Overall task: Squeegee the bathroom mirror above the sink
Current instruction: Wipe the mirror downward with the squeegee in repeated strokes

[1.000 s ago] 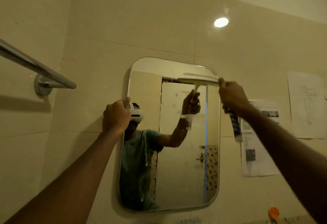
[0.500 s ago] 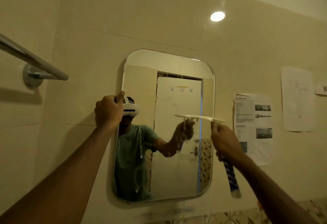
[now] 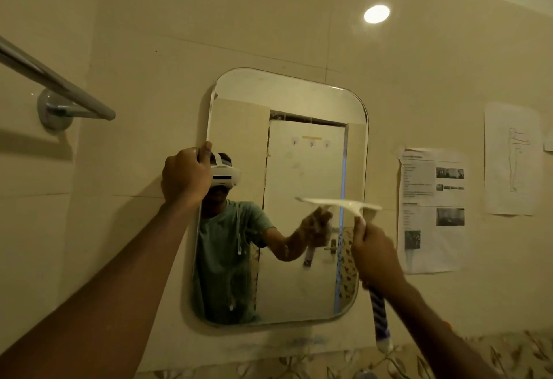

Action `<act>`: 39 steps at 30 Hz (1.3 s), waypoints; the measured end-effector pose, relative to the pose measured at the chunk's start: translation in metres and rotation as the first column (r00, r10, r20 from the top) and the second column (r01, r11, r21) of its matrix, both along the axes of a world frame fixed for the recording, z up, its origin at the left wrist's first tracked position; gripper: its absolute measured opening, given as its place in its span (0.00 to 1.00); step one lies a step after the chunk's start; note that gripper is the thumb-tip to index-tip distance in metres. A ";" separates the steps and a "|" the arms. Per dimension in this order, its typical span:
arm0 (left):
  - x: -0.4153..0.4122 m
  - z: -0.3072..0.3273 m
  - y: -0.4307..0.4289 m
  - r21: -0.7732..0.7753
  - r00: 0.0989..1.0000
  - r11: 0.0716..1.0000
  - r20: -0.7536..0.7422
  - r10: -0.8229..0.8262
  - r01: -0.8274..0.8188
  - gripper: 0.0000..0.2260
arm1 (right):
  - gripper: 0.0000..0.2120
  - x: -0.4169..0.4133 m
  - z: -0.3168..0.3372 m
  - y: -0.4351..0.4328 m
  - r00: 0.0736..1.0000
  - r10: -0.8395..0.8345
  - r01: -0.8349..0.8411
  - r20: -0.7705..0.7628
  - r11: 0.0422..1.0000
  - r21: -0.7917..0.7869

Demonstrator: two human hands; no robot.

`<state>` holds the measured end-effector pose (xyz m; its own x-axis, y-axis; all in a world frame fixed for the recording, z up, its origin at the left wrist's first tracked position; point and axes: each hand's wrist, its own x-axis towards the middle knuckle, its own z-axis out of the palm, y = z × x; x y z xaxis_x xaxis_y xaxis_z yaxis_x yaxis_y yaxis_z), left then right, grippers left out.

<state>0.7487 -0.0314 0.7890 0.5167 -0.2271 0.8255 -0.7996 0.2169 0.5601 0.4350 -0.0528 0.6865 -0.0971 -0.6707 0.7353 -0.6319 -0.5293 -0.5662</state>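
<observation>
A rounded rectangular mirror (image 3: 302,103) hangs on the cream tiled wall, with streaks of foam running down its lower left part. My left hand (image 3: 184,176) grips the mirror's left edge about halfway up. My right hand (image 3: 375,254) is closed around the handle of a squeegee (image 3: 338,203). Its white blade lies level against the right half of the glass at mid-height, and its blue-striped handle end sticks out below my wrist. The mirror reflects a person in a green shirt with a white headset.
A chrome towel bar (image 3: 59,85) juts from the wall at upper left. Two printed sheets (image 3: 431,208) and a line drawing (image 3: 513,159) are stuck to the wall right of the mirror. A leaf-patterned tile band (image 3: 299,363) runs along the bottom.
The squeegee has travelled from the top right of the mirror down to mid-height, mostly in the first half second. My left hand stays on the mirror's left edge.
</observation>
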 end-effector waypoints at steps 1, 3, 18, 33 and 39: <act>-0.001 0.000 0.001 0.016 1.000 1.000 -0.011 0.000 0.000 0.25 | 0.22 0.000 -0.014 0.004 1.000 -0.005 0.006 -0.015 1.000 0.026; -0.003 -0.003 0.004 0.047 1.000 0.999 -0.025 0.013 -0.012 0.26 | 0.22 -0.002 -0.018 0.010 0.999 0.008 -0.005 -0.037 0.997 0.075; -0.004 -0.045 0.002 0.000 0.995 1.000 -0.103 -0.017 0.017 0.25 | 0.24 -0.001 -0.031 0.003 1.000 -0.008 0.006 0.019 0.998 0.060; -0.008 -0.053 0.002 0.004 0.994 1.000 -0.105 -0.002 0.002 0.25 | 0.24 -0.005 0.005 -0.009 0.999 0.004 -0.004 0.049 1.000 0.014; -0.007 -0.053 0.003 -0.008 0.995 1.000 -0.095 -0.027 0.026 0.24 | 0.22 0.008 -0.114 0.014 0.999 -0.034 0.036 -0.015 0.986 0.161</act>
<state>0.7416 -0.0279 0.7357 0.5867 -0.2364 0.7746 -0.7368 0.2411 0.6316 0.4431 -0.0390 0.5725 -0.1137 -0.7770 0.6191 -0.6558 -0.4095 -0.6343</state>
